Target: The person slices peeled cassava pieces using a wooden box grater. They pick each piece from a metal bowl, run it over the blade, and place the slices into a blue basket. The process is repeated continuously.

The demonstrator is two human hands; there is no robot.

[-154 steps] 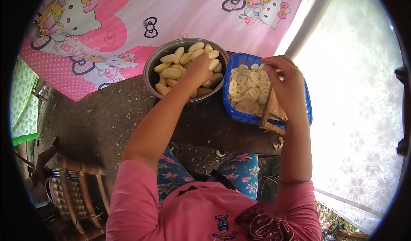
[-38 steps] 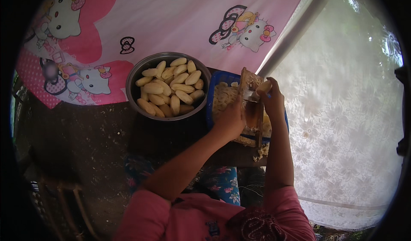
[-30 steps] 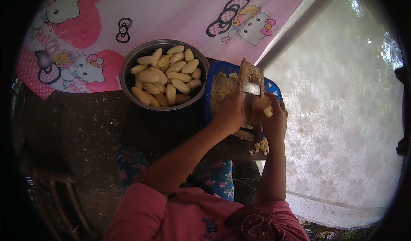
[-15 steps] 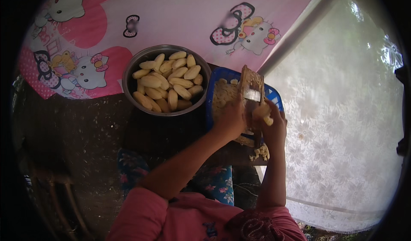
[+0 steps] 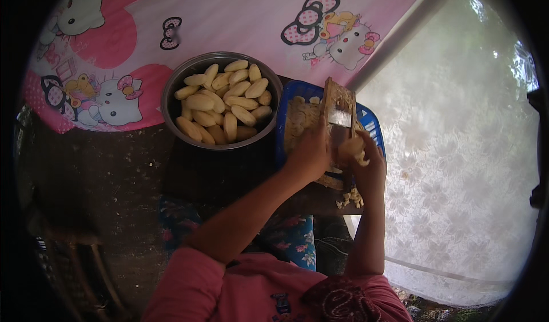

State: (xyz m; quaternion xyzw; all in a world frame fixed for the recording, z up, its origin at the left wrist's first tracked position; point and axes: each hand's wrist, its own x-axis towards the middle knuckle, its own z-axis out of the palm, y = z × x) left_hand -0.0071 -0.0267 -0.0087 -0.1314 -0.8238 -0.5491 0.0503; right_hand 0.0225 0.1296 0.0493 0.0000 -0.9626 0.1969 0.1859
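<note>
A wooden slicer (image 5: 338, 102) with a metal blade set in it leans over a blue plastic basket (image 5: 281, 133). Pale round slices (image 5: 300, 118) lie inside that basket. My left hand (image 5: 311, 151) is closed on the slicer's left edge, its fingertips partly hidden. A peeled banana (image 5: 351, 146) is gripped in my right hand (image 5: 370, 163), against the slicer face just below the blade. To the left, a round metal pot (image 5: 166, 113) is heaped with whole peeled bananas (image 5: 219, 102).
Crumbled pale scraps (image 5: 350, 198) lie at the dark table's (image 5: 209, 176) right corner, below the basket. A pink cartoon-print cloth (image 5: 229, 19) hangs beyond the pot. White lace curtain (image 5: 440, 167) covers the right side. A wooden stool or chair (image 5: 80, 265) stands at lower left.
The view has shifted a little, so the pot and basket appear slightly higher. Both hands keep their grips, with the banana staying near the blade.
</note>
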